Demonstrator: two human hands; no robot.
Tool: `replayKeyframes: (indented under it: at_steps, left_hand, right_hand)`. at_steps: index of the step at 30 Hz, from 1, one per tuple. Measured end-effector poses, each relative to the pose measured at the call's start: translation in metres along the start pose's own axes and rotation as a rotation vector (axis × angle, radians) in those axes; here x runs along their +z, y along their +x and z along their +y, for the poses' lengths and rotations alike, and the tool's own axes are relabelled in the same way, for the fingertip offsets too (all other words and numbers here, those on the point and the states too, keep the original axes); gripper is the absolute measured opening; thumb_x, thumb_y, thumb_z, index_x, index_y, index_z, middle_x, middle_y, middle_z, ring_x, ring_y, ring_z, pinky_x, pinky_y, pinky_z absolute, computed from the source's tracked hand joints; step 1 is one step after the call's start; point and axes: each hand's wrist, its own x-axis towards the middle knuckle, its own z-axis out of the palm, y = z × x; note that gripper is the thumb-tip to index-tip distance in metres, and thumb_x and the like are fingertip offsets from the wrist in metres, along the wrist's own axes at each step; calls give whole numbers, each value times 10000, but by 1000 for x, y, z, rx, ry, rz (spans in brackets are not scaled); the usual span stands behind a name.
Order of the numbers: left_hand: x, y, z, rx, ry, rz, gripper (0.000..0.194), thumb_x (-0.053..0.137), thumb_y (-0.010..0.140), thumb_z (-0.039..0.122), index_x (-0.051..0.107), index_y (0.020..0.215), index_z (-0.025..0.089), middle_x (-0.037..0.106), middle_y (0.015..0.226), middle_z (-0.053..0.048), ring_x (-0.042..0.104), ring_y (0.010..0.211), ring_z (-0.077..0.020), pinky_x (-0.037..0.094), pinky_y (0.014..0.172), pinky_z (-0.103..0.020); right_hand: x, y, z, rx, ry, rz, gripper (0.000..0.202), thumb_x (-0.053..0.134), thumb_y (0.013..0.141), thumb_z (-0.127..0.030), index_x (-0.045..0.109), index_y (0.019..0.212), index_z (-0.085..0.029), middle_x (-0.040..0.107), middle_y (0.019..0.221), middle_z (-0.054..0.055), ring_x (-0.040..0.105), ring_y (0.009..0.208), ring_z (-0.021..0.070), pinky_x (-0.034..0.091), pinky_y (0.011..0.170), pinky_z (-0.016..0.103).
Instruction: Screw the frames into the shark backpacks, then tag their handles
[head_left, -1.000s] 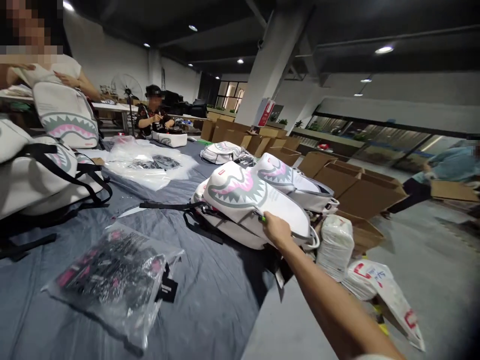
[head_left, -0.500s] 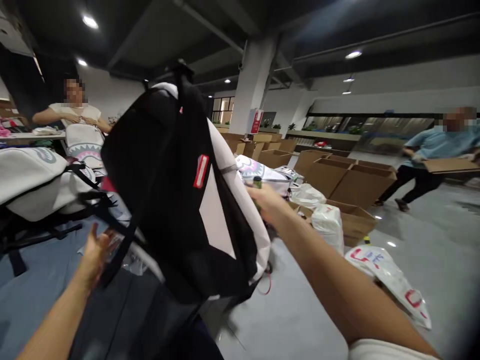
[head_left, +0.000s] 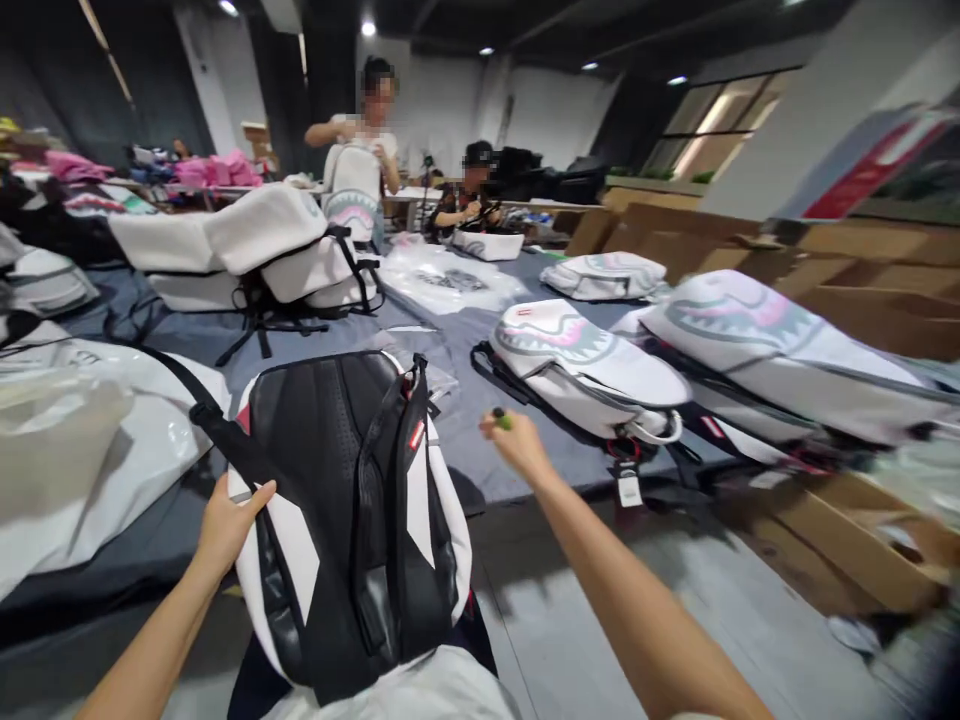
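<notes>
A black and white backpack (head_left: 330, 430) stands upright right before me, its black back panel and straps facing me. My left hand (head_left: 229, 520) grips its left side by the strap, thumb over the edge. My right hand (head_left: 517, 440) is off the backpack, to its right above the table edge, with fingers closed round a small green item with a dark end (head_left: 501, 419). White plastic (head_left: 397, 690) lies at the backpack's base. To the right, a white backpack with a shark-mouth print (head_left: 570, 345) lies on the blue-grey tablecloth (head_left: 480, 470), a tag hanging from it.
More white backpacks (head_left: 780, 350) lie at right and in a stack (head_left: 262, 235) at back left. Plastic bags (head_left: 150, 450) cover the left side. Cardboard boxes (head_left: 862, 530) stand at right. Two people (head_left: 367, 130) are across the table, one holding a backpack.
The view has swung left. The backpack has come down and turned its back panel toward me. My left hand has taken hold of its side; my right hand is now apart from it.
</notes>
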Motion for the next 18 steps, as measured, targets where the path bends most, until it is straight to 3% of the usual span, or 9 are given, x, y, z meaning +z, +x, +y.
replayKeyframes:
  at_steps: [2,4,6,8,9,11,13,16,18]
  left_hand:
    - [1,-7,-7,-13,-2,32,609,723,673,528,600,1130,144,711,1091,-151,682,1019,-349,527,944,-506]
    - [4,-13,-5,13,4,46,641,713,696,522,577,1210,164,696,1160,-134,666,1079,-328,509,992,-475]
    - [7,-19,3,50,12,51,676,706,716,513,547,1281,178,688,1195,-117,655,1114,-311,499,1018,-447]
    - [9,-24,11,90,24,68,714,703,730,508,516,1340,188,683,1214,-106,646,1136,-305,501,1021,-431]
    - [10,-25,14,111,34,81,725,701,734,506,508,1358,190,681,1219,-102,643,1144,-305,504,1017,-426]
    - [10,-24,15,153,64,110,728,697,742,500,506,1375,197,675,1235,-95,635,1160,-307,506,1017,-420]
    - [10,-17,11,171,101,123,716,689,750,490,510,1381,203,671,1245,-87,631,1169,-306,502,1026,-412]
    - [10,-5,-4,141,138,98,698,671,761,468,514,1387,204,669,1251,-88,629,1180,-319,491,1046,-428]
    - [6,-3,-12,117,195,69,773,667,776,482,433,1460,209,653,1289,-106,613,1211,-351,483,1056,-476]
  right_hand:
    - [-4,9,-27,30,57,-47,356,438,1022,-434,671,1086,-173,709,827,45,670,726,177,544,647,315]
    - [7,6,-69,3,126,-113,392,467,993,-497,669,1173,-215,712,734,15,682,699,201,531,629,318]
    - [35,-5,-113,-65,216,-218,372,524,960,-529,701,1136,-253,722,713,-13,688,672,184,531,623,286]
    - [72,-15,-143,-155,268,-251,452,620,914,-523,629,1289,-270,760,884,-14,709,786,162,551,738,252]
    - [91,-18,-150,-282,231,-228,492,616,932,-475,573,1362,-240,755,1033,27,708,914,165,545,830,248]
    - [118,-24,-141,-474,31,-174,420,549,988,-344,537,1394,-239,650,1327,88,611,1206,181,480,1004,267]
    - [127,-31,-109,-534,-159,-155,326,477,1007,-225,592,1311,-252,536,1470,111,474,1373,219,399,1115,369]
    - [108,-45,-41,-367,-281,-125,233,491,985,-196,640,1161,-167,546,1415,236,472,1352,362,334,1085,636]
    - [89,-57,-3,-168,-394,-42,238,496,988,-247,624,1152,-132,590,1321,279,533,1264,388,345,1032,672]
